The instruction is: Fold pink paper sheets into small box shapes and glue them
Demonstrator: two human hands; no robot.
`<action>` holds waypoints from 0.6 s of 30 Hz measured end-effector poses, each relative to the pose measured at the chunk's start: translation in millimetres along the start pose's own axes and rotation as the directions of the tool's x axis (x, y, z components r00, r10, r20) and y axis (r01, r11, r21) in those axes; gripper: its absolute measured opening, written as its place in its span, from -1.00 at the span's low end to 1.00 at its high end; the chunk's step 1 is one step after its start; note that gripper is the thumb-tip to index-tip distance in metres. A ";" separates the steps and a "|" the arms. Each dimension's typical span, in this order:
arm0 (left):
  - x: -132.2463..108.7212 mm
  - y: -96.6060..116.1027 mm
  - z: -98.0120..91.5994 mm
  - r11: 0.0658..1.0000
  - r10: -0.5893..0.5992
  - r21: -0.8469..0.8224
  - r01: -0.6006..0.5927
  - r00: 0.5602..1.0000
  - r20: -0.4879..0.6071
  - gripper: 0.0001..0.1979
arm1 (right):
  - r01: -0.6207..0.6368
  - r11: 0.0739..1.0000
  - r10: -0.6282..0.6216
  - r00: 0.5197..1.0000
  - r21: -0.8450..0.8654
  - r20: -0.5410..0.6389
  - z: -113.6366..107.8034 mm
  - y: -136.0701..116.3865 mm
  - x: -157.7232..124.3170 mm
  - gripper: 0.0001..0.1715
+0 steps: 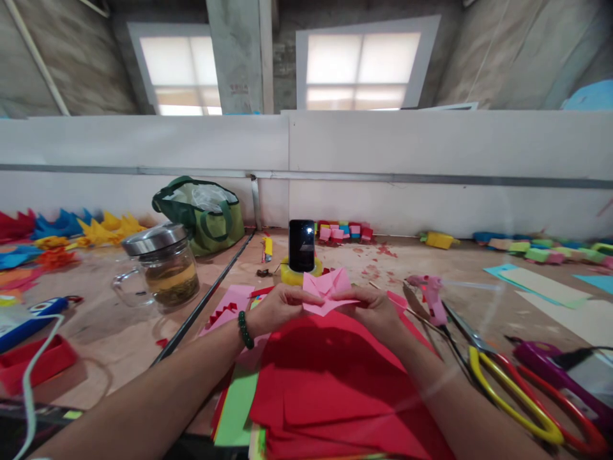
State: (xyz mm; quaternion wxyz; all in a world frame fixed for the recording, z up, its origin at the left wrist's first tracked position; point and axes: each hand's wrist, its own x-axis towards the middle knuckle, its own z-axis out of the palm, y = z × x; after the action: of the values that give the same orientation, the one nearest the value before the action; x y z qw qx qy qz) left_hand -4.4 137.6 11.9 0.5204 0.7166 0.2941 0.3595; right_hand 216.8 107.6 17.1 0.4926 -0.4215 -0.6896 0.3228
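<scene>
Fingers [310, 298] of the left hand [282, 306] and the right hand [372, 312] pinch opposite sides of a folded piece of pink paper with pointed flaps [330, 281], so both hands are grasping the same piece. Thumbs lie on its near face; the fingertips behind it are hidden. It sits over the far end of a broad stack of red paper sheets [335, 390], though whether it touches them I cannot tell.

The step in hand looks like shaping or pressing a fold. The next move seems to call for an even pinch from both sides, keeping the flaps aligned while the crease is pressed flat.

Just beyond the paper, a black smartphone [301, 244] stands upright at a round yellow roll [291, 276]. To the left of the stack shows a light green paper sheet [238, 406]. Farther out on the brown counter [122, 345] are a clear glass mug with a steel lid [170, 275], a pink glue gun [434, 301] and scissors with yellow and red handles [514, 394].
</scene>
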 end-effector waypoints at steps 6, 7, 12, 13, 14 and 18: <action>-4.0 3.3 9.7 0.984 -0.101 -0.158 0.080 0.986 -0.133 -0.72 | -0.110 0.981 0.118 0.992 0.159 -0.043 8.4 -1.1 -2.0 -0.75; -4.0 3.4 12.1 0.980 -0.110 -0.184 0.080 0.981 -0.160 -0.73 | -0.133 0.975 0.146 0.988 0.179 -0.057 10.3 -0.9 -2.2 -0.73; -2.7 5.3 20.8 0.956 -0.097 -0.294 0.020 0.963 -0.251 -0.68 | -0.148 0.947 0.198 0.968 0.285 -0.152 21.7 -0.2 -1.9 -0.67; -2.5 6.1 21.8 0.948 -0.095 -0.318 0.007 0.960 -0.262 -0.64 | -0.131 0.942 0.191 0.966 0.308 -0.174 23.8 -0.3 -1.7 -0.66; -2.3 6.9 22.5 0.941 -0.099 -0.337 0.001 0.957 -0.273 -0.57 | -0.114 0.937 0.185 0.964 0.330 -0.191 25.7 -0.5 -1.6 -0.64; -1.6 8.8 23.5 0.925 -0.170 -0.378 0.045 0.938 -0.303 -0.21 | -0.099 0.919 0.188 0.961 0.381 -0.204 29.6 -1.1 -2.0 -0.26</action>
State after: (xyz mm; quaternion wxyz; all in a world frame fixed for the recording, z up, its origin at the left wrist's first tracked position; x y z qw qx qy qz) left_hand 14.4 121.3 15.3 0.6069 0.5195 0.3445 0.4930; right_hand 188.6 104.5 8.2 0.6161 -0.4069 -0.5204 0.4290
